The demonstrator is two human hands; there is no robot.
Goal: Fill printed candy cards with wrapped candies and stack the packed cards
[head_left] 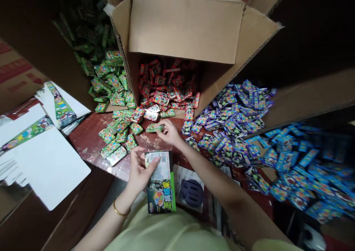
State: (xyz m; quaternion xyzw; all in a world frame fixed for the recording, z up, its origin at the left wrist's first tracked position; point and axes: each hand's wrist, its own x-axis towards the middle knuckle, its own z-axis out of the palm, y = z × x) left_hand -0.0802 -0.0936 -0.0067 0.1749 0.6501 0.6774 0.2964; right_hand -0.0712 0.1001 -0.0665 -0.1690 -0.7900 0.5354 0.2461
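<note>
My left hand (141, 171) is closed around a black and green candy display box (160, 192), its thumb pressed on a white label with a barcode. Pinched in my right hand (169, 133) is a small green candy packet (154, 128), held just above the table's far side. To its left lies a loose group of green packets (115, 147). Behind it, red packets (166, 84) spill from an open cardboard box (185, 29). Close to my right wrist, purple packets (233, 121) lie in a heap. Whether the display box has anything inside is hidden.
More green packets (109, 79) fill a carton at the left, and blue packets (302, 166) are piled at the right. White printed cards (59, 162) are stacked at the left. A dark purple slotted object (192, 193) lies by the dark red table's (90, 140) near edge.
</note>
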